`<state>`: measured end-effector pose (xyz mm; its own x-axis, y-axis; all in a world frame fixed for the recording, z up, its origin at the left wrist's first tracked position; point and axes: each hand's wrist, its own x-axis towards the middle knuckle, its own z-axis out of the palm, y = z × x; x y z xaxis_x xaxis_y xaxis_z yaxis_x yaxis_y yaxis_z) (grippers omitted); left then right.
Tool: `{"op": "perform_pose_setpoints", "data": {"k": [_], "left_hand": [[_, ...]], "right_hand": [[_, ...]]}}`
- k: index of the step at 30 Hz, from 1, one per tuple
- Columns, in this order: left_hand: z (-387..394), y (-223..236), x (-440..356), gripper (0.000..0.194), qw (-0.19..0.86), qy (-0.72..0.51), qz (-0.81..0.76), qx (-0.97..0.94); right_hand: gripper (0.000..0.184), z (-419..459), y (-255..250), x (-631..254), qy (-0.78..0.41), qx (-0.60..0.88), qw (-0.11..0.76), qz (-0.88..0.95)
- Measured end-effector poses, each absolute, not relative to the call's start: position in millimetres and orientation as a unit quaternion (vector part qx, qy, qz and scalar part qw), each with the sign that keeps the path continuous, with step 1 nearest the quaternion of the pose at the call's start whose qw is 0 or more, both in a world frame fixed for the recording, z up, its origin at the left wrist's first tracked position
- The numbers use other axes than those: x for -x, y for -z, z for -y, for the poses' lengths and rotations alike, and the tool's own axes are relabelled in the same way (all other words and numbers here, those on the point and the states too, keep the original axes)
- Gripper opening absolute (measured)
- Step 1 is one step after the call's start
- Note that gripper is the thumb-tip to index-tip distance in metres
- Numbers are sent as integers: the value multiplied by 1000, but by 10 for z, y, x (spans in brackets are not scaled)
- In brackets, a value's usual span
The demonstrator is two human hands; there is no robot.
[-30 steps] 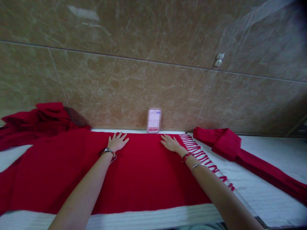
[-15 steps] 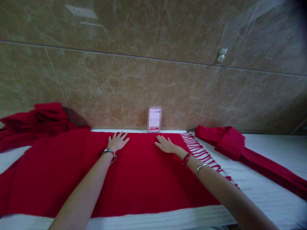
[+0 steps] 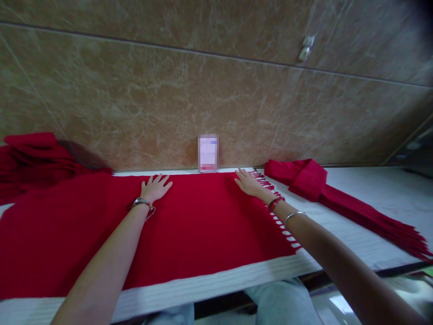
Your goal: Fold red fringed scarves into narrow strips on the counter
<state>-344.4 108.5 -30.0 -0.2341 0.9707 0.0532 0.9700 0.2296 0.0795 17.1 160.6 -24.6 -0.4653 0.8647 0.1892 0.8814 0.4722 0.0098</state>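
Note:
A red fringed scarf (image 3: 199, 225) lies spread flat across the white table (image 3: 169, 286), its tassels pointing right. My left hand (image 3: 155, 188) rests palm down near the scarf's far edge, fingers spread. Farther right, at the corner by the tassels, my right hand (image 3: 248, 183) presses flat on the cloth with its fingers stretched out. Neither hand grips anything. The scarf's left part runs out of view beneath a bunched pile of red cloth (image 3: 37, 158).
A folded red scarf (image 3: 304, 178) with a long fringed tail lies on the right of the table. A phone-like pixelated rectangle (image 3: 208, 153) leans on the brown marbled wall (image 3: 152, 104) behind. A small white fitting (image 3: 306, 47) is on the wall.
My right hand has slid right across the scarf to the fringed end, widening the gap between my hands. The left stays on nearly the same spot. The camera view has shifted right and down.

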Motion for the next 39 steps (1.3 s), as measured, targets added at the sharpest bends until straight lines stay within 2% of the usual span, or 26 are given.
{"op": "perform_pose_setpoints", "data": {"k": [5, 9, 17, 23, 27, 30, 34, 39], "left_hand": [[-1099, 315, 3468, 62, -3, -48, -779, -625], [-1097, 314, 3467, 62, -3, -48, -777, -628], [-1086, 304, 3461, 61, 4, -54, -779, -625], [-1109, 328, 3483, 62, 5, -60, -779, -624], [-1118, 334, 3493, 63, 2, -60, -777, -627], [-1117, 337, 3499, 62, -3, -57, -775, -629], [-1109, 328, 3502, 62, -4, -54, -778, -626], [-1110, 321, 3506, 61, -2, -45, -777, -628]], "right_hand": [[63, -1019, 274, 660, -34, 391, 129, 911], [62, -711, 304, 1010, -56, 314, 92, 943], [52, -811, 313, 169, 5, 373, 60, 926], [54, -1027, 377, -441, 30, 456, 55, 888], [55, -933, 300, -339, 26, 461, 104, 881], [57, -639, 249, -31, -36, 382, 139, 913], [58, -266, 250, 252, -68, 288, 112, 948], [53, -248, 278, -2, -49, 315, 81, 944]]}}
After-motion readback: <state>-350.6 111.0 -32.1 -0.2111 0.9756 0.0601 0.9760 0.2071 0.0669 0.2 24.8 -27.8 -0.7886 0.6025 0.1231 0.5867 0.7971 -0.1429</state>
